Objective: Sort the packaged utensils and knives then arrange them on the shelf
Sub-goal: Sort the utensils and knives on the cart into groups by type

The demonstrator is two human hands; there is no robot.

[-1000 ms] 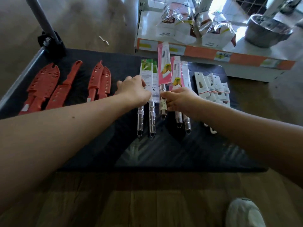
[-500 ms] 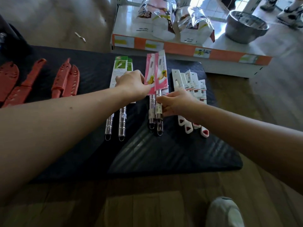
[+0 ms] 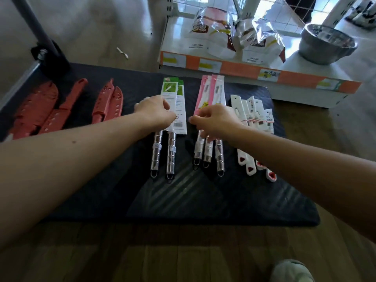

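Mid-mat on the black mat (image 3: pixel 203 196), the left hand (image 3: pixel 156 110) curls its fingers round the edge of the green-carded utensils (image 3: pixel 177 106). Just beside it, the right hand (image 3: pixel 215 121) grips the pink-carded utensils (image 3: pixel 213 88) where card meets steel handle. White-carded tools (image 3: pixel 254 112) lie toward the mat's right edge and red knives (image 3: pixel 107 100) toward its left. The shelf (image 3: pixel 244 68) stands past the mat's far edge.

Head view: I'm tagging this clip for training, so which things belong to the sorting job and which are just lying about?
Job: green-carded utensils, pink-carded utensils, white-handled knives, red sheathed knives, shelf, left hand, right hand.
Lying about: snack bags, metal bowl, white scrap on the floor, shoe.
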